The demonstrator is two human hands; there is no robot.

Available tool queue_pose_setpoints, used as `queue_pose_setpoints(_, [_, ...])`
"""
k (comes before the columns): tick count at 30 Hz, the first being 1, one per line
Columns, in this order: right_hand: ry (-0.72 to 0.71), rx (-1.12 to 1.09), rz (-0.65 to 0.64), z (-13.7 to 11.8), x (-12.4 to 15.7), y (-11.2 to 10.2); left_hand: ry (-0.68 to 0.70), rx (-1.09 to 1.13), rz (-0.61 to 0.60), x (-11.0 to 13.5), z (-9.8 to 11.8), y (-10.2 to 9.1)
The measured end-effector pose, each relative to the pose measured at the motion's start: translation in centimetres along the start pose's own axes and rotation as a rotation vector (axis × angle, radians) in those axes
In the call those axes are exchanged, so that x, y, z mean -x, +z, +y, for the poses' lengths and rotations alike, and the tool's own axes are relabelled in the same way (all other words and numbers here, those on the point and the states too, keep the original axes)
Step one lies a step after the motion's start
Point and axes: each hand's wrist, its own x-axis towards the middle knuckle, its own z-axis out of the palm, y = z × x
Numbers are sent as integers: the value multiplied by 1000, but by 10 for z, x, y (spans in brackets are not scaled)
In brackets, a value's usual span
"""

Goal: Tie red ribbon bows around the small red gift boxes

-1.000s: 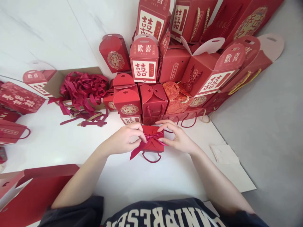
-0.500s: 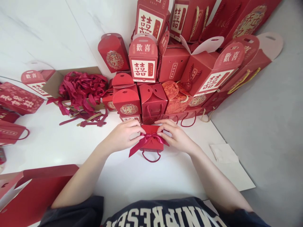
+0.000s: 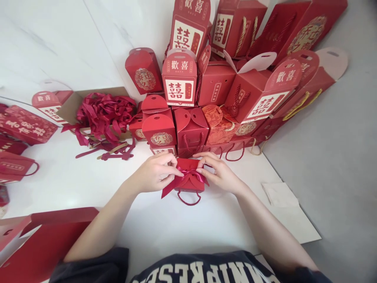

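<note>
A small red gift box (image 3: 189, 185) stands in front of me, its cord handle hanging down its near side. Across its top lies a magenta satin ribbon (image 3: 170, 188) tied in a bow, one tail slanting down to the left. My left hand (image 3: 160, 172) is at the left side of the bow, index finger by the knot and thumb bent in, closed on the ribbon. On the other side, my right hand (image 3: 216, 173) pinches the bow's right loop between thumb and index finger. The ribbon hides part of the box lid.
Red gift boxes (image 3: 179, 84) are stacked right behind the hands. To the left, an open carton (image 3: 119, 93) holds tangled ribbons, with loose cords (image 3: 118, 151) before it. A large red box (image 3: 55, 243) sits near my left arm; a white tissue (image 3: 279, 193) lies at right.
My left index finger has moved inward to the knot. The right fingers have shifted slightly on the right loop. The whole view has dropped a little.
</note>
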Motion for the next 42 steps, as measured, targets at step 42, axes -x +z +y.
queue_pose_setpoints(42, [399, -299, -472, 1, 7, -20, -367, 722, 35, -13, -12, 39])
